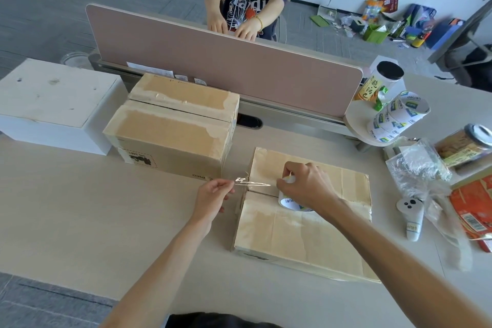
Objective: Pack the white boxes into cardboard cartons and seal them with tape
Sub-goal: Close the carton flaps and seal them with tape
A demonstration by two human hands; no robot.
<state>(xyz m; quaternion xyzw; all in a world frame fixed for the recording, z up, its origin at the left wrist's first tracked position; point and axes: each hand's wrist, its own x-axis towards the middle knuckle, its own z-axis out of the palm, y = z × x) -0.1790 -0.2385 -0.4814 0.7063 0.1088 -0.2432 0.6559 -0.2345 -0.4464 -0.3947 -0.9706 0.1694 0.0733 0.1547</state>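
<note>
Step in hand: sealing. Near carton point(306, 237): flaps closed, on the worktop point(106, 221). Your right hand point(306, 186): grip around the tape roll point(288, 201), on the carton's seam. Your left hand point(213, 192): grip pinching the tape strip point(253, 183), stretched past the carton's left edge. Next, likely: lay the strip along the seam and press it flat.

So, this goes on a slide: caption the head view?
Left hand pinches clear tape stretched from the roll the right hand holds on a carton.
</note>
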